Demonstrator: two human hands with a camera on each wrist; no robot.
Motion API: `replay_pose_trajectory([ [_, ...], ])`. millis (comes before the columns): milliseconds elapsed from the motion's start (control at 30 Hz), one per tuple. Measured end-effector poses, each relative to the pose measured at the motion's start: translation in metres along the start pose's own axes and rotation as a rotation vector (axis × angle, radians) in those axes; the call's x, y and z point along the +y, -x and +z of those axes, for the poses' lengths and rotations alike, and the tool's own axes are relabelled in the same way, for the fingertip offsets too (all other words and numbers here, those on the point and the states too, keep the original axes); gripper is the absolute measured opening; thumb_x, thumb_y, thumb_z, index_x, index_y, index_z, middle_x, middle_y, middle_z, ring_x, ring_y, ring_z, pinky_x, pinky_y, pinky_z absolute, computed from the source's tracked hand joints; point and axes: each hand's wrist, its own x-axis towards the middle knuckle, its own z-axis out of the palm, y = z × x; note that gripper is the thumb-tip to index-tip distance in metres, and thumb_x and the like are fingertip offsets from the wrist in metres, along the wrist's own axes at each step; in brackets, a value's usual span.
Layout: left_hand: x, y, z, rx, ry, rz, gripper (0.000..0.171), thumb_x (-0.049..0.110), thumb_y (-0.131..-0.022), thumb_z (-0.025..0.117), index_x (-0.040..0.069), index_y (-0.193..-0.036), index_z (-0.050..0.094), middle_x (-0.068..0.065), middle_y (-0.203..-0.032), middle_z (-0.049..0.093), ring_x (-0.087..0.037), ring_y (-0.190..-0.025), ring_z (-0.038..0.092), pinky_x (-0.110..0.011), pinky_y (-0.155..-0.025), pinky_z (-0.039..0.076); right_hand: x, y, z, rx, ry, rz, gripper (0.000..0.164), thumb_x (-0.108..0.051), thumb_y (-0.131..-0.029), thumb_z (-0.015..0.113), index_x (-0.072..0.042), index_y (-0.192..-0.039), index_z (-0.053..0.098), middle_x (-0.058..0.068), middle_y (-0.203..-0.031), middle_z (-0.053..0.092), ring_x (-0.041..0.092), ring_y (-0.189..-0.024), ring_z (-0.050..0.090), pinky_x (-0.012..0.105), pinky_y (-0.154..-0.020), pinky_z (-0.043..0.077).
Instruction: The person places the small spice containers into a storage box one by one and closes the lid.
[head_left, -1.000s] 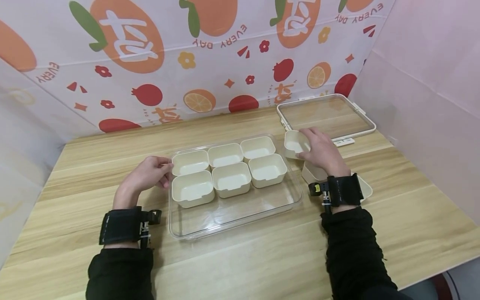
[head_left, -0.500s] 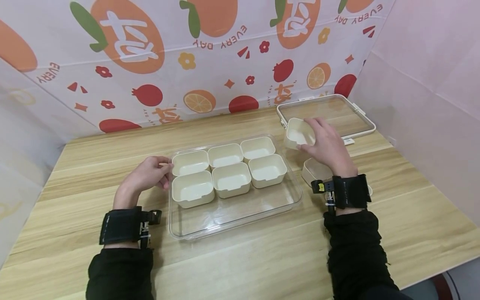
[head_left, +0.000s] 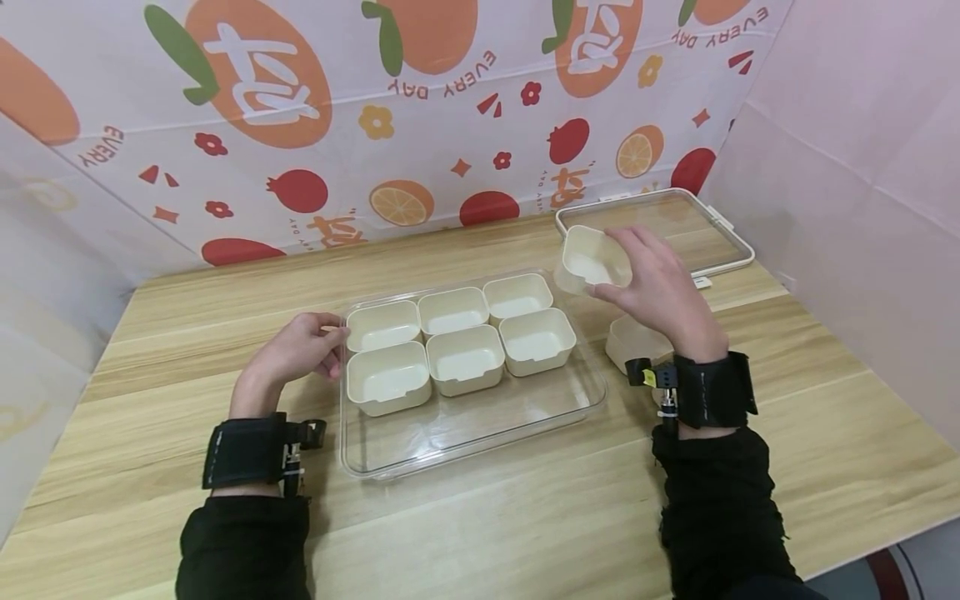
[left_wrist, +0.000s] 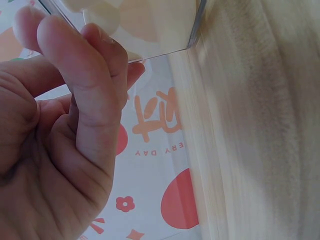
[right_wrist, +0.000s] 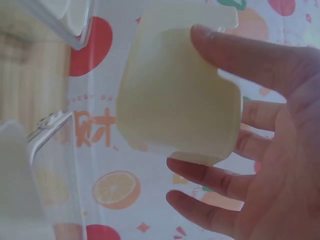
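My right hand (head_left: 654, 287) holds a small cream plastic box (head_left: 592, 260) above the table, thumb on its near side. In the right wrist view the box (right_wrist: 175, 95) sits between the thumb and fingers, tilted. At the left end of a clear plastic tray (head_left: 480, 437), my left hand (head_left: 292, 350) pinches the rim with curled fingers. Its fingertips meet the clear wall (left_wrist: 145, 42) in the left wrist view. Two rows of cream boxes (head_left: 463, 360) stand upright in the tray's back part; its front strip shows bare floor.
Another cream box (head_left: 630, 340) stands on the table right of the tray, partly behind my right wrist. A clear lid with a white frame (head_left: 660, 218) lies at the back right. A fruit-printed cloth (head_left: 450, 125) hangs behind the wooden table (head_left: 480, 533).
My right hand has lifted the cream box up off the things at the right, tilting it slightly. My left hand has stayed at the tray's left rim.
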Motion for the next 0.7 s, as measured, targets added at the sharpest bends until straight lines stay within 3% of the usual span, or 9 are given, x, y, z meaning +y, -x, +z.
replay_pose_trajectory([
  [700,0.000,0.000,-0.001,0.000,-0.021,0.007,0.034,0.004,-0.108,0.038,-0.023,-0.128,0.041,-0.004,-0.074,0.060,-0.009,-0.056,0.058,-0.027,-0.057,0.056,-0.051,0.011,-0.011,-0.004,-0.003,-0.191,0.075,-0.028,-0.082,0.087,0.002,-0.141,0.054,0.019,-0.135,0.056,0.036,-0.124,0.053,0.055,-0.103,0.042],
])
